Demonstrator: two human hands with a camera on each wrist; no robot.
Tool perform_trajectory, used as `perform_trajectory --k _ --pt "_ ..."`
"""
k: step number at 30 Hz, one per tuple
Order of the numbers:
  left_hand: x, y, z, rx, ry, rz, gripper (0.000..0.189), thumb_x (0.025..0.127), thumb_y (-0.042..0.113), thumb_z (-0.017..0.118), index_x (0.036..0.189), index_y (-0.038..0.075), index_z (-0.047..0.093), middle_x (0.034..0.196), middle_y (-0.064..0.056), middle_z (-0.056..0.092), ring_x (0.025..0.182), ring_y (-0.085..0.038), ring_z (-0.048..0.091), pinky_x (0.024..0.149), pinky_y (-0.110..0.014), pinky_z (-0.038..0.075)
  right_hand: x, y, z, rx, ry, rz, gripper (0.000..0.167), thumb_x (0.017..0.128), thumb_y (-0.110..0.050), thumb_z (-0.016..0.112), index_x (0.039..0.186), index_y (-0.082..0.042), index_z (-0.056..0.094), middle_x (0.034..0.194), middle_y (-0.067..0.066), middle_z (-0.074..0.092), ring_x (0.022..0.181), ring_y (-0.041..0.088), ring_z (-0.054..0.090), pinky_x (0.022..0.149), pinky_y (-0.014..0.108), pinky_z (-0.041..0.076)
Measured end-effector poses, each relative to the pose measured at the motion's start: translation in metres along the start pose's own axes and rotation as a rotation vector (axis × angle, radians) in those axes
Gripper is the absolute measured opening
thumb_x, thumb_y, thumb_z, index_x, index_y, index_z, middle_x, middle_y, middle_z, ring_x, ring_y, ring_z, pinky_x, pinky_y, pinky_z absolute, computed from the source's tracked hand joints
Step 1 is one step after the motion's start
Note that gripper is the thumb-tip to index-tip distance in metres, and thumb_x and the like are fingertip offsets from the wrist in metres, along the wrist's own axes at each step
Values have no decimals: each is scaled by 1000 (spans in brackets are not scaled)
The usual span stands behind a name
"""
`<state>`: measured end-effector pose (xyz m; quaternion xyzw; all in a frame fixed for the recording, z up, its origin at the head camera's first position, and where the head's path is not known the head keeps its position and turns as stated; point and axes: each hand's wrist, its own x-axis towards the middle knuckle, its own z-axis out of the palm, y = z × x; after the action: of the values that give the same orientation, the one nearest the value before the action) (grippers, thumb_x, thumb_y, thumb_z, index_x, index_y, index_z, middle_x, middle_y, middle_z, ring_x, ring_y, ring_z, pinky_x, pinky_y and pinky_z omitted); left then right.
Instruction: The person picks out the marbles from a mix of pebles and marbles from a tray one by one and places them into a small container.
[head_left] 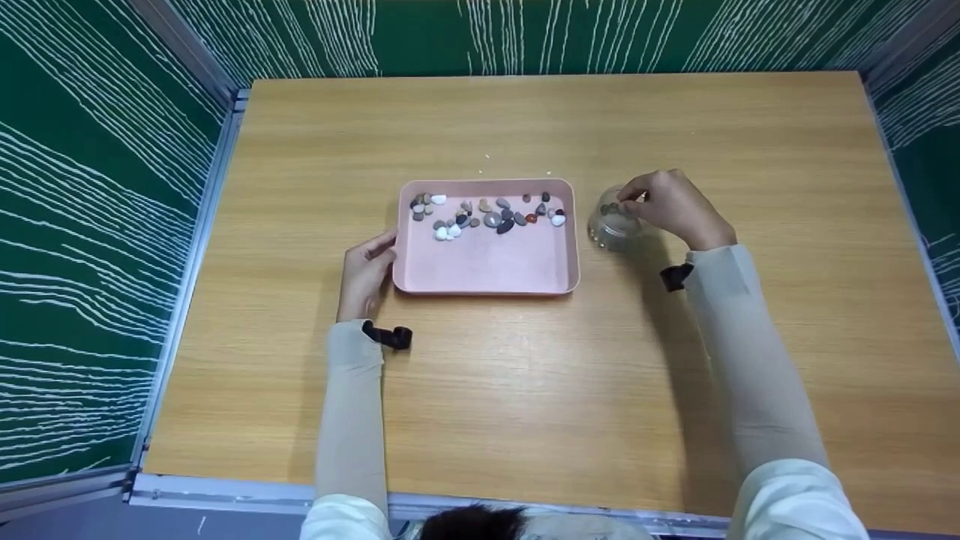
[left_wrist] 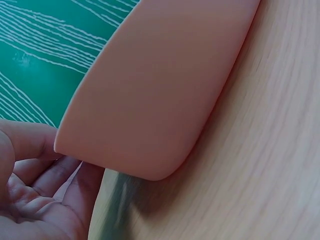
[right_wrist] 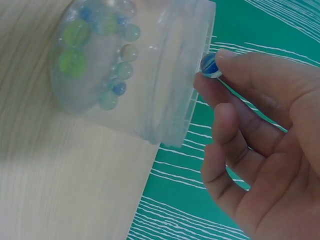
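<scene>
In the head view my left hand point(head_left: 364, 276) rests against the left side of a pink tray point(head_left: 487, 274); no finger shows inside the tray. The left wrist view has the fingers point(left_wrist: 70, 187) touching the tray's end, their tips partly hidden behind it. Above the mouth of a clear jar point(head_left: 613, 232), my right hand point(head_left: 675, 206) pinches a marble. Close up in the right wrist view, this glass marble point(right_wrist: 211, 65) has a blue swirl and sits between thumb and index finger, just outside the rim. Green, blue and clear marbles point(right_wrist: 74, 62) lie in the jar.
Smooth pebbles point(head_left: 492, 219) in white, grey, brown and red lie in the tray's upper half. A few tiny white specks dot the wooden table point(head_left: 510, 390) behind the tray. Green walls with white lines point(head_left: 420, 37) surround the table's back and sides.
</scene>
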<state>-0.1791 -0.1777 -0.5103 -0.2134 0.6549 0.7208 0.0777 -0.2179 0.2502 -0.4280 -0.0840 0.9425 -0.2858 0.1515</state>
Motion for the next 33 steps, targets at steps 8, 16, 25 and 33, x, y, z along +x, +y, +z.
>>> perform_trajectory --k 8,16,25,33 --pt "1 -1 0 28 -3 24 40 88 -10 51 128 -5 56 136 -18 56 124 -23 54 101 -28 49 1 2 2 19 1 28 20 89 -3 62 107 -1 71 110 18 67 93 28 57 74 30 48" --pt "2 -1 -1 21 -8 24 40 89 -10 50 128 -4 57 135 -18 57 122 -22 55 101 -29 49 0 3 2 21 23 14 20 91 -2 58 107 1 70 111 19 66 96 29 58 82 39 52" --pt "2 -2 0 25 5 -18 41 90 -8 50 129 -1 58 136 -15 57 120 -19 55 99 -26 50 -1 3 1 -5 69 -33 18 91 -6 59 103 0 72 103 19 69 87 26 59 64 18 42" --pt "1 -3 -1 8 2 5 41 89 -9 51 129 -3 57 137 -15 56 123 -20 54 100 -27 49 -1 0 0 6 60 -18 20 92 -8 58 106 -1 71 104 18 68 87 25 58 64 18 43"
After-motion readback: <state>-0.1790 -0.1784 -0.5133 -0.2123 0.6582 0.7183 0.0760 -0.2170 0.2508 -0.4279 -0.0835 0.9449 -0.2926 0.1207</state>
